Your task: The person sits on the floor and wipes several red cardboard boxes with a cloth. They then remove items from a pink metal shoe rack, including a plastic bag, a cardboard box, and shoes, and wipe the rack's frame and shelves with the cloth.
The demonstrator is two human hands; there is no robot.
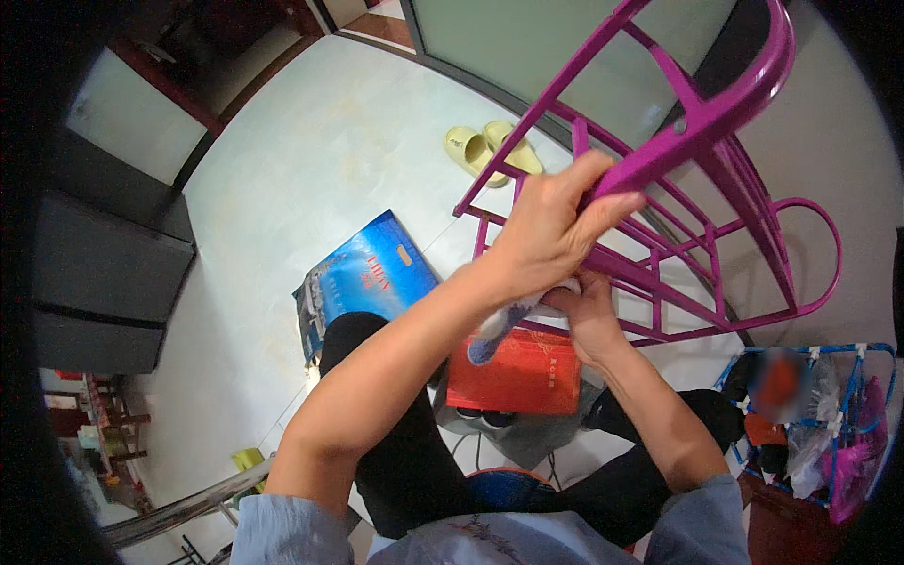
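A purple metal tube rack (664, 166) stands tilted at the right. My left hand (558, 219) is closed around a thick tube of its frame, with the thumb along the tube. Just below, my right hand (590, 311) holds a white and blue-grey cloth (498, 328) against the lower side of the rack; the cloth hangs down to the left, partly hidden by my left wrist. Under the hands lies a red box or bag (512, 374) with gold print, on something grey near my feet.
A blue carrier bag (381, 272) lies on the pale tiled floor left of my hands. Pale yellow slippers (470, 152) lie beside the glass door (565, 56). A blue-framed rack (847, 424) with bags stands at the lower right, a metal bar (191, 505) at the lower left.
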